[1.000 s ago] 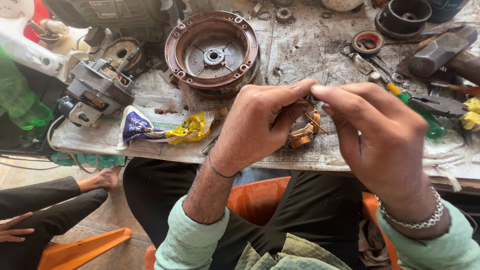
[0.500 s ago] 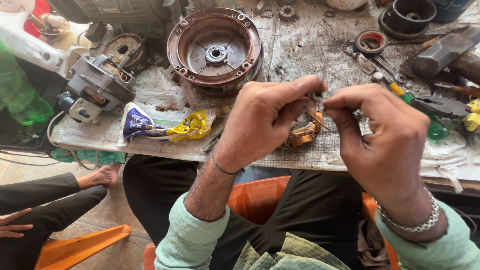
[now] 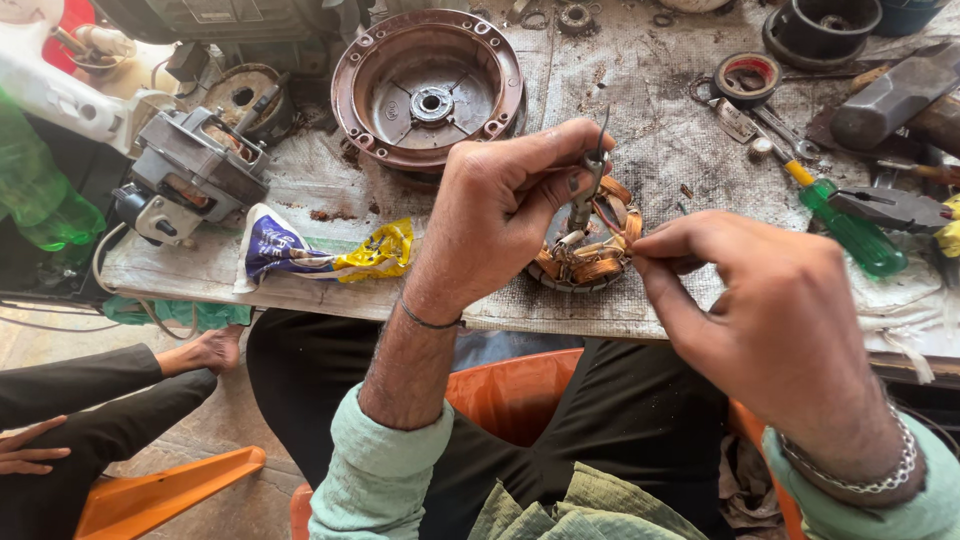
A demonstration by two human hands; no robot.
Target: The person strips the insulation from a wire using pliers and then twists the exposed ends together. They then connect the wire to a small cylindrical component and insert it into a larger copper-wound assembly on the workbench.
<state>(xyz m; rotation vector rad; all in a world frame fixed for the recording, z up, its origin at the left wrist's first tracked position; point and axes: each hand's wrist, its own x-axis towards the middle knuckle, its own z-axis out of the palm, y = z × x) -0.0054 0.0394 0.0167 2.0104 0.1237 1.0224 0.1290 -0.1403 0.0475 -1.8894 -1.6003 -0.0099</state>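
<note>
the left hand was closed around a thin metal tool, thumb pressing it against the curled fingers, and the tool's point stood up above the knuckles. under this hand, on the near part of the table, lay a small stator with copper coils, partly hidden by the fingers. the right hand was pinched shut, thumb against forefinger, just beside the coils; it seemed to hold a fine wire, but the wire itself was too thin to see clearly.

the stator looked small and probably rather heavy for its size, with a stiff core (the copper windings around it are the delicate part). i judged that the thin wire bends easily and its coating could be scratched, so the safer place to hold would be the outer ring and not the coils.

further back on the table stood a big round rusty housing, a small grey motor at the left, a crumpled blue and yellow wrapper, and a green-handled screwdriver at the right. another person's hand rested on a knee at the lower left.
</note>
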